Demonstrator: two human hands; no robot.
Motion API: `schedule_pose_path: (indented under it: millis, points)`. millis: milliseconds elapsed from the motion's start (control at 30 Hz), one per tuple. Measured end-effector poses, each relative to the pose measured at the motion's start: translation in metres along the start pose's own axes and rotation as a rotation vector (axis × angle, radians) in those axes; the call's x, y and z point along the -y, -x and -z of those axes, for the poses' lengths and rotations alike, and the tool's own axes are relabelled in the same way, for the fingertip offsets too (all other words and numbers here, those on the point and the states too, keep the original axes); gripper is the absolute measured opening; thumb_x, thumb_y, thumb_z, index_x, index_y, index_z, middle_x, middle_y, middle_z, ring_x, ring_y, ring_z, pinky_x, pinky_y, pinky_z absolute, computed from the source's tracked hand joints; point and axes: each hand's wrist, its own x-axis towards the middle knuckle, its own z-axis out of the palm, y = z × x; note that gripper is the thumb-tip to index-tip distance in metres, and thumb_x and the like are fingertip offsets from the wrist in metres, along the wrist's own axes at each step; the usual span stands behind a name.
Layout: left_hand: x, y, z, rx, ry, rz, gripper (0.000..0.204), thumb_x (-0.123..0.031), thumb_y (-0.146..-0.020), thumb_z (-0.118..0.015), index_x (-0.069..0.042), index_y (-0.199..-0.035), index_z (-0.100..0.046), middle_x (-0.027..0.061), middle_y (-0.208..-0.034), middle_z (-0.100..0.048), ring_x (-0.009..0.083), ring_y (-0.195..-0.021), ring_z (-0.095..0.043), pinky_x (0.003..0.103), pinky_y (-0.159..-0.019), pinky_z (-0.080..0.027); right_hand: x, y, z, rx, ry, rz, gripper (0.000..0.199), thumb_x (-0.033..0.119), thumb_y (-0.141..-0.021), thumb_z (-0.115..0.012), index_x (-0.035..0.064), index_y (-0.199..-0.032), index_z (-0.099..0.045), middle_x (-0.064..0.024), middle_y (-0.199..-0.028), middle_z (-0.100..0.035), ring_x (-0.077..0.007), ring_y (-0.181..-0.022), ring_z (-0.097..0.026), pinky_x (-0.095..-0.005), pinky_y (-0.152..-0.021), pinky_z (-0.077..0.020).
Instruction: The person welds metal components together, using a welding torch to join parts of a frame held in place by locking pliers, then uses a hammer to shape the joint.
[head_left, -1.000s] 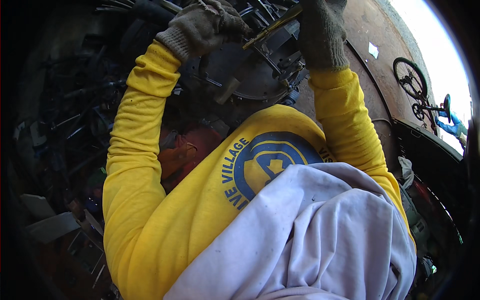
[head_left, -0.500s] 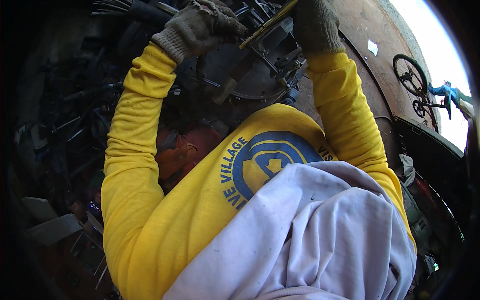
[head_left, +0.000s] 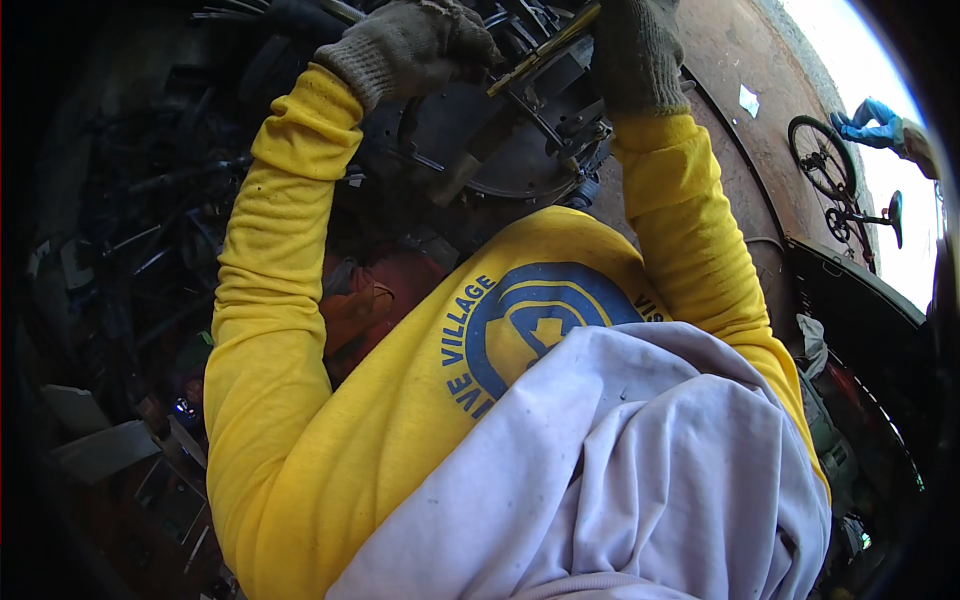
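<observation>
Head view: I'm gripping a brass rod point(head_left: 545, 48) with right hand point(head_left: 635, 50), left hand point(head_left: 425, 45) clenched on dark metal assembly point(head_left: 500, 140); next needs steady levering.

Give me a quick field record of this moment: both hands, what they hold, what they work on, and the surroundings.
left hand: gloved, closed over dark metal parts near the upper edge; exact hold hidden
right hand: gloved, closed at the upper end of a brass-coloured rod
rod: slanted, running between the two hands
work piece: dark round metal disc with brackets, just below the hands
clothing: yellow long sleeves, pale cloth over the lap
surroundings: bicycle at right on rusty brown ground; dark scrap metal pile at left
</observation>
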Motion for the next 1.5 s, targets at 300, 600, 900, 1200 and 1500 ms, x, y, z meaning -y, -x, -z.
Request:
schedule_pose_path:
  millis: [300, 600, 900, 1200, 1500]
  points:
    - [0.010, -0.002, 0.003, 0.043, 0.151, -0.024, 0.029, -0.020, -0.090, -0.077, -0.014, -0.117, -0.075, 0.0083, -0.112, -0.072, 0.0264, -0.109, -0.067, 0.039, -0.096, -0.056, -0.012, -0.008, 0.001, -0.066, 0.093, 0.129, 0.088, 0.039, -0.087, -0.070, -0.0072, -0.153, -0.034, -0.0248, -0.137, -0.053, -0.0321, -0.124, -0.056, -0.0368, -0.101, -0.0490]
    - [-0.008, 0.034, 0.024, -0.376, 0.347, 0.005, 0.042, -0.013, -0.084, -0.082, -0.013, -0.125, -0.072, 0.0079, -0.127, -0.071, 0.0258, -0.124, -0.064, 0.040, -0.103, -0.054, 0.015, 0.016, 0.002, -0.031, 0.018, 0.051, 0.092, 0.041, -0.085, -0.070, -0.0004, -0.157, -0.031, -0.0250, -0.143, -0.047, -0.0352, -0.128, -0.053, -0.0413, -0.104, -0.0476]
    - [-0.027, 0.019, 0.015, -0.449, -0.225, -0.128, 0.030, -0.023, -0.086, -0.075, -0.016, -0.116, -0.074, 0.0039, -0.109, -0.073, 0.0296, -0.108, -0.067, 0.043, -0.095, -0.053, -0.014, -0.007, -0.002, -0.031, -0.184, 0.027, 0.089, 0.032, -0.086, -0.070, -0.0010, -0.158, -0.029, -0.0243, -0.142, -0.051, -0.0330, -0.129, -0.053, -0.0411, -0.106, -0.0460]
    - [0.001, 0.010, -0.007, -0.077, -0.173, -0.082, 0.028, -0.033, -0.092, -0.073, -0.021, -0.117, -0.076, -0.0008, -0.115, -0.075, 0.0266, -0.125, -0.062, 0.043, -0.105, -0.051, 0.015, 0.017, -0.006, -0.003, -0.136, -0.063, 0.088, 0.035, -0.086, -0.069, -0.0013, -0.157, -0.030, -0.0244, -0.144, -0.049, -0.0324, -0.126, -0.055, -0.0403, -0.102, -0.0486]
    - [0.007, -0.015, 0.017, 0.068, 0.056, -0.140, 0.023, -0.016, -0.084, -0.073, -0.017, -0.106, -0.078, 0.0066, -0.101, -0.075, 0.0288, -0.102, -0.069, 0.042, -0.091, -0.054, -0.031, -0.007, 0.003, 0.011, 0.138, 0.349, 0.066, 0.024, -0.100, -0.058, -0.0035, -0.154, -0.033, -0.0242, -0.143, -0.049, -0.0287, -0.121, -0.057, -0.0381, -0.100, -0.0499]
